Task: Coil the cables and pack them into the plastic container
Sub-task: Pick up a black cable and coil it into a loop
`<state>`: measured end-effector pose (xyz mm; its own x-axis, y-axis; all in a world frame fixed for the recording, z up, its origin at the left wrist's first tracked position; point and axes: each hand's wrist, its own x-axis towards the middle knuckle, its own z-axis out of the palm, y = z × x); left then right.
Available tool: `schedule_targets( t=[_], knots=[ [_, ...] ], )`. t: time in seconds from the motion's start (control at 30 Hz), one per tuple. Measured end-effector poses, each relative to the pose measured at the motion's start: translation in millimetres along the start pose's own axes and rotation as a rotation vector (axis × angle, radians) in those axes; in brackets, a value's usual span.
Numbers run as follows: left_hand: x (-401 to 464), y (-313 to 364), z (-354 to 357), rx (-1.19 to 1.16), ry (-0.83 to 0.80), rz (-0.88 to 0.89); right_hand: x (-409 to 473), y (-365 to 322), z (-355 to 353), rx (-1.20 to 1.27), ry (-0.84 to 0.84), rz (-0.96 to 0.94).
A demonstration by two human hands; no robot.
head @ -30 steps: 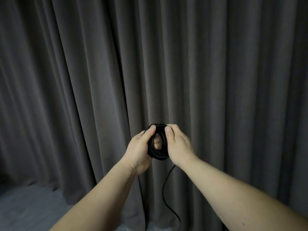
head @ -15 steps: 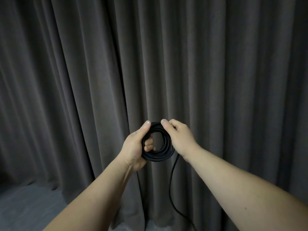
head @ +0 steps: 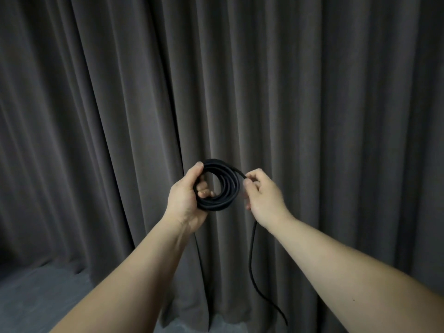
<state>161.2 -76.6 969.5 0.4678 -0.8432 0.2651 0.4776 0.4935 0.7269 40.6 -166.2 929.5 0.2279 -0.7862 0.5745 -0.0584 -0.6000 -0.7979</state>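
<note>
In the head view, I am holding both bare forearms out in front of me, rising from the lower corners toward the middle. My left hand (head: 186, 200) is gripping a coiled black cable (head: 222, 186) at mid-frame, just below centre: my thumb is lying over the top of the coil at about 11 o'clock on its ring, and my curled fingers (head: 204, 191) are showing through the hole, wrapped round the left side of the loops. The coil is standing roughly upright, its opening facing me.

My right hand (head: 263, 195) is sitting just beside the coil at its 3 o'clock side, back of the hand toward me, fingers curled in. It is pinching the single strand that is leaving the top of the coil at about 1 o'clock. Below that hand, the loose cable tail (head: 251, 260) is hanging down and curving off toward 5 o'clock near the bottom edge.

Behind everything, a dark pleated curtain (head: 312, 104) is filling the frame, and a strip of grey floor (head: 36, 296) is showing at 7 o'clock.
</note>
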Motion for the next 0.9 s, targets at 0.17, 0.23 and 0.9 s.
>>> schedule_targets(
  t=[0.17, 0.23, 0.9],
  knots=[
    [10.3, 14.5, -2.9, -0.085, 0.147, 0.083, -11.9, 11.7, 2.1, -0.087, -0.161, 0.047],
    [12.0, 18.3, -6.3, -0.067, 0.214, 0.119, -13.0, 12.0, 2.2, -0.025, -0.202, 0.105],
    [18.3, -1.0, -41.8, 0.623, 0.220, 0.139, -9.4, -78.0, 14.2, -0.751, -0.458, -0.553]
  ],
)
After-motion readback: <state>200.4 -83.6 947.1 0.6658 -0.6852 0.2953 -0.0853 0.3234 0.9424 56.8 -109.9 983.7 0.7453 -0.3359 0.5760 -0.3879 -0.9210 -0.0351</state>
